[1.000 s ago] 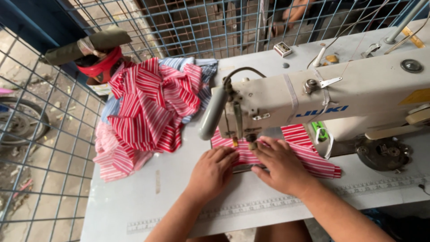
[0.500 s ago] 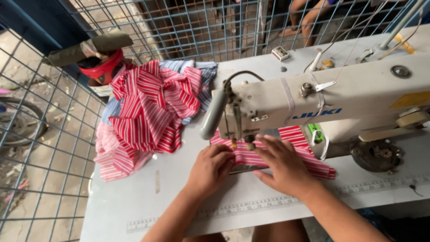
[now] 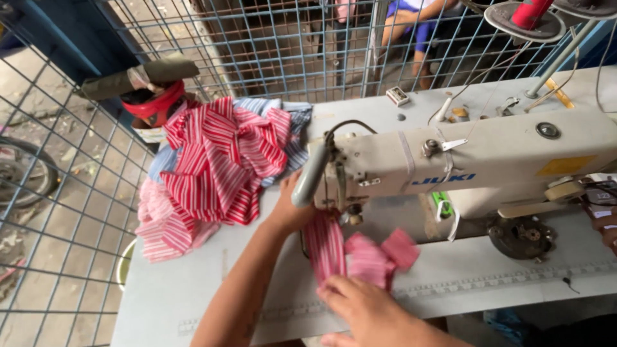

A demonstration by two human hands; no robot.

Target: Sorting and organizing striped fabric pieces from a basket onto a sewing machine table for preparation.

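Observation:
A cream sewing machine [image 3: 488,160] stands on a pale grey table [image 3: 180,289]. A small red-and-white striped fabric piece [image 3: 340,254] lies bunched and blurred in front of the needle area. My right hand [image 3: 366,308] is at the table's near edge and grips the lower end of this piece. My left hand [image 3: 289,209] reaches up beside the left end of the machine head. Its fingers are hidden behind the head, so I cannot tell what they touch.
A heap of red striped garments [image 3: 218,160] over blue striped cloth covers the table's left part. Blue wire mesh [image 3: 64,193] fences the left and back. A thread stand with a red cone [image 3: 530,9] rises at back right. Another person's legs [image 3: 418,26] show beyond the mesh.
Both hands were flat on the striped piece under the needle. Now the right hand has drawn it toward me, and the left hand has moved up beside the machine head.

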